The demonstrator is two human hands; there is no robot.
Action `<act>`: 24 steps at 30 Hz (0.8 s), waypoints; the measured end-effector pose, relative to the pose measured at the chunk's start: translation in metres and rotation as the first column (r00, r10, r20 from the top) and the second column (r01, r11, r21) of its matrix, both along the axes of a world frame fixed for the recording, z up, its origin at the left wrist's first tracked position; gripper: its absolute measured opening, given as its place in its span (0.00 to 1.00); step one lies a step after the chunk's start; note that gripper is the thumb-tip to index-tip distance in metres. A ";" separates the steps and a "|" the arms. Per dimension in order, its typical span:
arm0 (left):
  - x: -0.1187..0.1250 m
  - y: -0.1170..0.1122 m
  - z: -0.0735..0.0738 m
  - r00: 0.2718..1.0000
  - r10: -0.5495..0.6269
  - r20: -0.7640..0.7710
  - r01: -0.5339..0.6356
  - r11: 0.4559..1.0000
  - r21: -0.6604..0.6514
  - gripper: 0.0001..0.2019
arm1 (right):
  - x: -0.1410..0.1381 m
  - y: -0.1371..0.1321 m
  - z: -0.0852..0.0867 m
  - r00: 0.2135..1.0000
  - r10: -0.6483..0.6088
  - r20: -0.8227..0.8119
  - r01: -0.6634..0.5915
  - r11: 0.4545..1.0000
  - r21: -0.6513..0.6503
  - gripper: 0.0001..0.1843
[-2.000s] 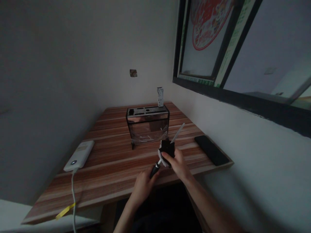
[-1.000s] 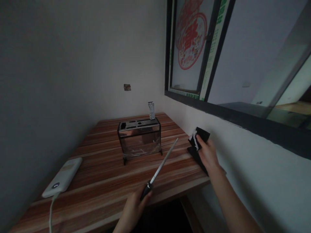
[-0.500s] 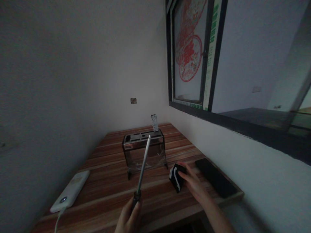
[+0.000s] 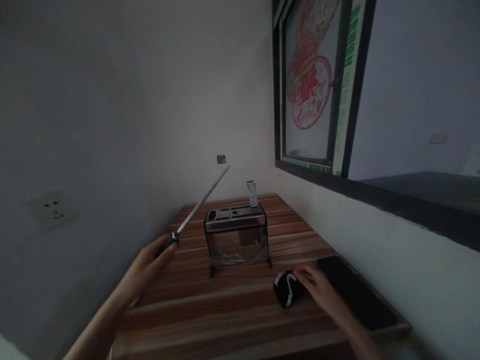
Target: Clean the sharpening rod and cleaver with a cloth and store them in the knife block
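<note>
My left hand [image 4: 159, 252] is closed round the dark handle of a long metal rod [image 4: 204, 199], raised over the table's left side. The rod slants up to the right, its tip in front of the back wall. At the table's front right, the curled fingers of my right hand [image 4: 313, 282] pinch the upper right edge of a small black block [image 4: 288, 290] with a white squiggle. Between and beyond my hands stands a dark-framed, clear-sided case [image 4: 236, 212] on short legs. A small whitish upright piece [image 4: 252, 194] shows at the right of its top.
A black phone-like slab [image 4: 354, 290] lies along the right edge of the wood-grain table [image 4: 210, 325]. Walls bound it at left, back and right, with a wall socket [image 4: 53, 210] on the left. A dark-framed window [image 4: 313, 90] is above right.
My left hand has moved left and up with the rod, which now slants more. My right hand has drawn slightly right along the black block. The view has turned left.
</note>
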State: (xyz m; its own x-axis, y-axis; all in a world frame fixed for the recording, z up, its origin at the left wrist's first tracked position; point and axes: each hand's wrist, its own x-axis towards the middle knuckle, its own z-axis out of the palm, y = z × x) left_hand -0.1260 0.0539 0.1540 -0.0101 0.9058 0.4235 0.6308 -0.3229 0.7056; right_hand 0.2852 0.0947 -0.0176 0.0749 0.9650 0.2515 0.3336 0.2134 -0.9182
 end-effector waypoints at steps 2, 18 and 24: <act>-0.010 0.010 0.020 0.985 0.063 -0.161 -0.049 0.995 0.088 0.19 | 0.004 0.004 0.004 0.999 -0.040 0.020 0.039 0.998 0.041 0.25; -0.027 0.065 0.222 -0.185 0.367 -0.912 0.338 0.895 0.291 0.08 | -0.045 0.098 0.044 0.973 0.078 -0.218 -0.027 0.973 0.231 0.32; 0.015 0.110 0.261 -0.286 0.331 -0.900 0.436 0.881 0.185 0.10 | -0.056 0.114 0.016 0.940 0.137 -0.312 -0.066 0.972 0.226 0.33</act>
State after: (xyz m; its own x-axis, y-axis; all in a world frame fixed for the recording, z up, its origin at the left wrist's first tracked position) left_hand -0.1106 0.1636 0.4154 0.7592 0.6508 0.0094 0.2813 -0.3151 -0.9064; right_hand 0.2292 0.2085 -0.0016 0.0905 0.9000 0.4264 -0.0073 0.4288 -0.9034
